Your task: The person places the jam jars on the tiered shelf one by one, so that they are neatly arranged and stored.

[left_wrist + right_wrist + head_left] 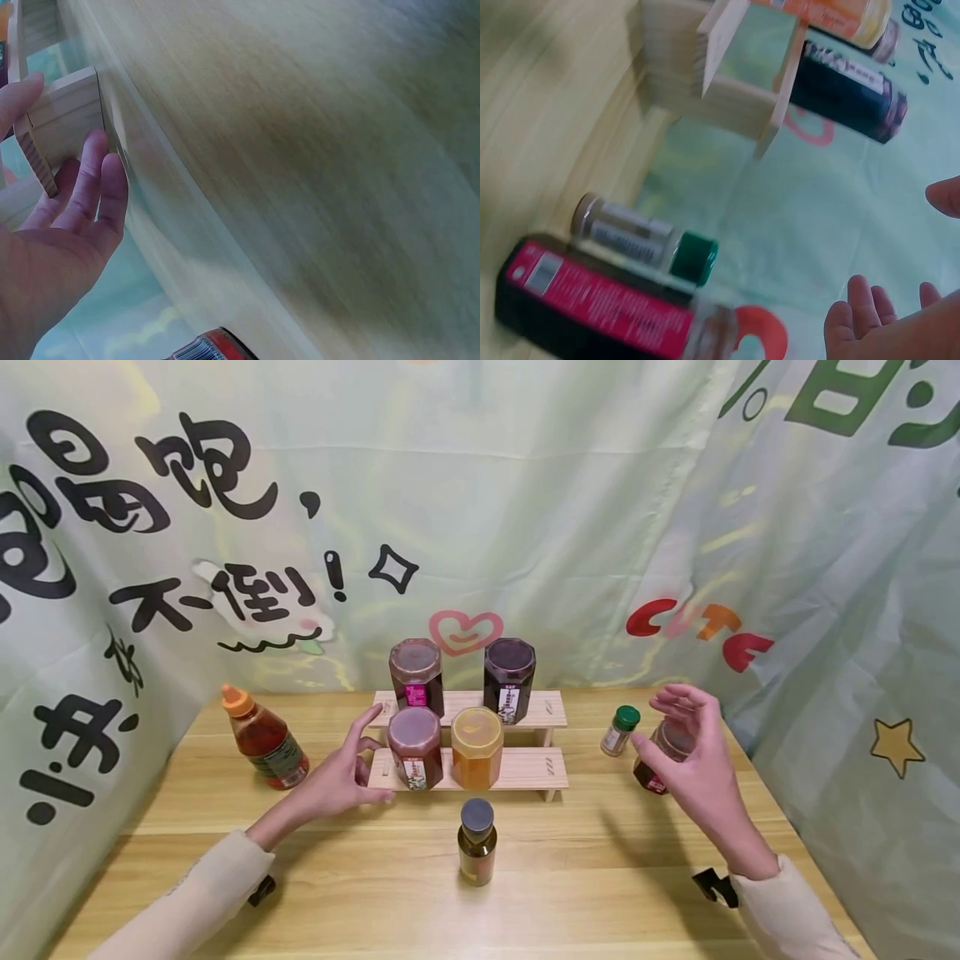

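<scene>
Nearest the head camera stood a small bottle (477, 842) with a grey cap, upright on the wooden table (615, 893), between the two forearms and touched by neither. Beyond it, the left hand (341, 772) hovered with fingers spread and holding nothing, its fingertips just beside the left end of the wooden step rack (525, 768) and the red-brown jar (415, 745) on the lower step; the amber jar (476, 747) stood next to that one, with two darker jars on the upper step. The right hand (693, 752) was raised, fingers loosely spread and empty, in front of a dark jar with a red label (660, 760) that stood upright just behind the palm, with a green-capped shaker (619, 730) to its left. An orange-capped sauce bottle (264, 739) stood well left, and open tabletop lay in front of the rack. In the left wrist view, the relaxed fingers (90, 187) lay against the rack's end (64, 120), gripping nothing. In the right wrist view, the fingers (862, 307) were loosely open and apart from the red-labelled jar (600, 304) and the shaker (641, 240), both near the table's right edge.
</scene>
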Demonstrator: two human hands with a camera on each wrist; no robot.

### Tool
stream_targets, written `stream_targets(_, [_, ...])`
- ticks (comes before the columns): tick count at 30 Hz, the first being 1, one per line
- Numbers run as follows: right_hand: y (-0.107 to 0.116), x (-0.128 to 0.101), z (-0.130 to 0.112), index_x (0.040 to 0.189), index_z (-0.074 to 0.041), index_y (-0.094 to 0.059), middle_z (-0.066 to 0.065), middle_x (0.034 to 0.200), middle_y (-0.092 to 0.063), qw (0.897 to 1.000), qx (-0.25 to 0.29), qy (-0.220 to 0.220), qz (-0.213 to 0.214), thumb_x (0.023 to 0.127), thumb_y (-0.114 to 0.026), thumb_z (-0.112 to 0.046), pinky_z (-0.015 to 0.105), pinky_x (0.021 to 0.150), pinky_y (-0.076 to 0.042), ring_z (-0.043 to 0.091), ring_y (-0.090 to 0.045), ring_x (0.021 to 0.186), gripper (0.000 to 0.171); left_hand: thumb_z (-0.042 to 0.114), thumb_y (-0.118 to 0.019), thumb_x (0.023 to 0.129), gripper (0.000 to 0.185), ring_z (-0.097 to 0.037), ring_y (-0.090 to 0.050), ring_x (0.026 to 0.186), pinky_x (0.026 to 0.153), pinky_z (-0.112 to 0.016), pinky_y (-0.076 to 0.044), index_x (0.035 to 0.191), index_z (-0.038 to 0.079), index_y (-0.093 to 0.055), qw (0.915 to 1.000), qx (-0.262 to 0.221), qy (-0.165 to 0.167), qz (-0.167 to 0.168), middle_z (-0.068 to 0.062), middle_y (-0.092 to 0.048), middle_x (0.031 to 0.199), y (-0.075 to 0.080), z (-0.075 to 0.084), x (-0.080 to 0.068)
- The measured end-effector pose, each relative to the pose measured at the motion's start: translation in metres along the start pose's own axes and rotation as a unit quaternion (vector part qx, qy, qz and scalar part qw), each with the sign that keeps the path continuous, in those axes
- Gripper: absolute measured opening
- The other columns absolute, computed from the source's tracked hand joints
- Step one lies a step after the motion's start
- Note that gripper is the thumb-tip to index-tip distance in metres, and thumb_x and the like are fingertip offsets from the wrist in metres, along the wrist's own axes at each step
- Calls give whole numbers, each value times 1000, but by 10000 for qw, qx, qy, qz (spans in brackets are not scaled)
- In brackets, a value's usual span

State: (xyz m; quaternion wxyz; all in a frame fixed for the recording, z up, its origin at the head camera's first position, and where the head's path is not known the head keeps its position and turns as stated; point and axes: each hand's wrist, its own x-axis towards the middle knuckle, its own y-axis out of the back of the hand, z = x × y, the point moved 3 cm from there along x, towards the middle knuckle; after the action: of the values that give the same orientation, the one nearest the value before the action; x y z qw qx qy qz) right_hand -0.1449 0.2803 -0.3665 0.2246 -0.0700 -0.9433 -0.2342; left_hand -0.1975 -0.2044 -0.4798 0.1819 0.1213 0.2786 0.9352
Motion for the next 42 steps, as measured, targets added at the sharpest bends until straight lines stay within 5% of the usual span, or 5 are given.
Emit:
stream_targets(14, [33,-4,28,157,-8,-44,-3,144,-52,9976,-361,-251,528,91,-85,0,15,108,-37,11,-52,132,78,7,-100,79,140,-21,-64,66,52,-35,-56,176,32,-3,9997,-241,20,-80,-29,-64,137,1,1,0])
stream_targets(18, [38,-6,37,159,-6,-43,0,147,-51,9959,-571,-383,583,90,-87,-2,16,109,-35,12,-49,133,82,-1,-97,80,134,-23,-63,66,53,-34,-55,175,19,-4,9999,-140,5,-72,-33,-64,135,4,26,-3])
stream_targets(21, [41,-8,44,161,-6,-41,7,150,-49,9949,-705,-519,508,89,-88,-5,17,110,-33,22,-47,138,86,-5,-95,80,130,-24,-63,66,54,-33,-55,174,11,-6,9999,-110,-4,-86,-36,-63,133,6,43,-6])
stream_targets(27, [43,-12,58,165,-5,-33,20,156,-43,9934,-787,-786,279,90,-89,-10,22,112,-31,45,-43,142,94,-4,-95,81,130,-21,-63,66,55,-32,-55,174,12,-6,9999,-81,5,-87,-34,-64,133,5,43,-6])
stream_targets(42, [33,-17,95,169,-4,-18,30,158,-35,9910,-696,-1136,-128,91,-89,-9,12,92,-37,41,-42,133,106,-5,-95,81,130,-20,-62,66,55,-32,-54,174,12,-6,9999,-46,-68,-58,-34,-64,132,5,42,-6])
